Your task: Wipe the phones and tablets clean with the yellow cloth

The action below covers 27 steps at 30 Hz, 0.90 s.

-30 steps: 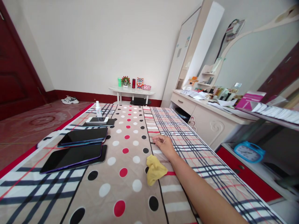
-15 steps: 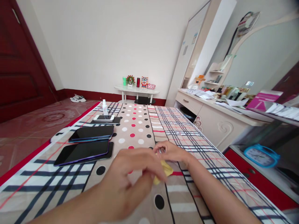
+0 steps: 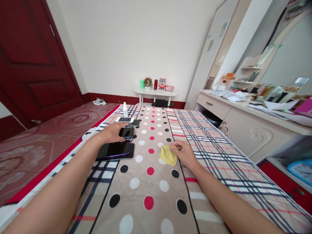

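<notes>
At the left, my left hand point(image 3: 113, 133) spans a dark smartphone point(image 3: 127, 132), thumb along its near edge and fingers along its far edge. That phone lies on a stack, and its left part is hidden under my hand. Nearer to me is another black phone with a purple edge point(image 3: 114, 149), resting on a dark phone point(image 3: 132, 151). My right hand point(image 3: 182, 152) is closed in a pinch on the corner of a small yellow cloth point(image 3: 168, 155), which lies spread on the polka-dot strip.
Beyond the stacks are a white phone point(image 3: 124, 120) on a black one and a white spray bottle point(image 3: 125, 110). A patterned cloth point(image 3: 151, 182) covers the surface. A cluttered dresser point(image 3: 241, 126) stands at right, a low white table point(image 3: 156, 93) by the far wall.
My left hand has moved away from the yellow cloth, left and forward to the phone stack. The cloth now lies flatter beside my right hand. The view has shifted left.
</notes>
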Available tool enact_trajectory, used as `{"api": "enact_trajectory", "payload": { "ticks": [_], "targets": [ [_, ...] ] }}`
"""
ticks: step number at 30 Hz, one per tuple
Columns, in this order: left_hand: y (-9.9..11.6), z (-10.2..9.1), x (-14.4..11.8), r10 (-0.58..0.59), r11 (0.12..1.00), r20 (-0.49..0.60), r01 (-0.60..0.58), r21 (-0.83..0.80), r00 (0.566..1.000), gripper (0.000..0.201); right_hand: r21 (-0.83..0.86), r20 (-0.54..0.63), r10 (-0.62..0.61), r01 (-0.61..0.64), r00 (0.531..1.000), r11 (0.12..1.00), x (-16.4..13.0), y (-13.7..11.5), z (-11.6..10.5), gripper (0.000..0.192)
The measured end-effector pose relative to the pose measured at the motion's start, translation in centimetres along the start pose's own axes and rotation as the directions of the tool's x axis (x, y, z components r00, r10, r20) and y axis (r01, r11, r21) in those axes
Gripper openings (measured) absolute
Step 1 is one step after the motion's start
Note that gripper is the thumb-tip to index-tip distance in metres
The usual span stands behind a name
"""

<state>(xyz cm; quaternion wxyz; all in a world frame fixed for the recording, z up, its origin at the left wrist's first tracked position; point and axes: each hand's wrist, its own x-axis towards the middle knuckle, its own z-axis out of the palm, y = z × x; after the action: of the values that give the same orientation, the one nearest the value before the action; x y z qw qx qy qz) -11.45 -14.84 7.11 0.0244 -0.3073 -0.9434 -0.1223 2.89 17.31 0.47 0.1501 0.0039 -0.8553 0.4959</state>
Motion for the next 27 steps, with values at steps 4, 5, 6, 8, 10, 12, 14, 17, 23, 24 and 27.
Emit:
{"api": "enact_trajectory", "payload": {
  "ticks": [4,5,6,8,10,12,14,17,23,24,27],
  "targets": [
    [-4.4,0.2,-0.6,-0.073,0.989,0.119,0.087,-0.117,0.99,0.087,-0.208,0.117,-0.124,0.146,0.985,0.967,-1.1,-0.9,0.0,0.029],
    [-5.0,0.4,-0.6,-0.084,0.987,0.13,0.101,-0.126,0.988,0.088,-0.262,0.152,-0.153,0.189,0.976,0.946,-1.4,-1.3,0.0,0.036],
    [-5.5,0.5,-0.5,-0.096,0.985,0.143,0.115,-0.129,0.985,0.09,-0.301,0.184,-0.168,0.218,0.968,0.928,-1.6,-1.6,0.0,0.044],
    [-6.1,0.8,-0.3,-0.11,0.982,0.155,0.132,-0.135,0.982,0.092,-0.349,0.207,-0.154,0.22,0.966,0.911,-1.9,-1.8,0.0,0.06],
    [-6.4,1.0,0.0,-0.099,0.981,0.139,0.12,-0.151,0.985,0.092,-0.365,0.179,-0.116,0.176,0.977,0.914,-2.0,-1.7,0.1,0.066],
    [-6.5,1.1,0.1,-0.077,0.981,0.108,0.095,-0.169,0.991,0.094,-0.352,0.139,-0.093,0.137,0.986,0.926,-1.9,-1.4,0.2,0.059],
    [-6.5,1.2,0.2,-0.061,0.98,0.087,0.076,-0.185,0.994,0.097,-0.322,0.129,-0.098,0.136,0.987,0.937,-1.7,-1.2,0.2,0.046],
    [-6.4,1.1,0.1,-0.062,0.975,0.08,0.077,-0.209,0.995,0.099,-0.268,0.146,-0.144,0.18,0.979,0.946,-1.4,-1.0,0.2,0.03],
    [-5.7,0.9,-0.1,-0.119,0.958,0.059,0.13,-0.255,0.991,0.097,-0.205,0.164,-0.172,0.204,0.971,0.957,-1.1,-0.6,0.0,0.021],
    [-5.6,0.8,-0.1,-0.125,0.958,0.053,0.134,-0.254,0.991,0.097,-0.202,0.165,-0.173,0.205,0.971,0.958,-1.1,-0.5,0.0,0.02],
    [-5.4,0.7,0.0,-0.124,0.963,0.043,0.131,-0.238,0.991,0.1,-0.193,0.166,-0.178,0.209,0.97,0.959,-1.1,-0.4,0.0,0.019]
  ]
}}
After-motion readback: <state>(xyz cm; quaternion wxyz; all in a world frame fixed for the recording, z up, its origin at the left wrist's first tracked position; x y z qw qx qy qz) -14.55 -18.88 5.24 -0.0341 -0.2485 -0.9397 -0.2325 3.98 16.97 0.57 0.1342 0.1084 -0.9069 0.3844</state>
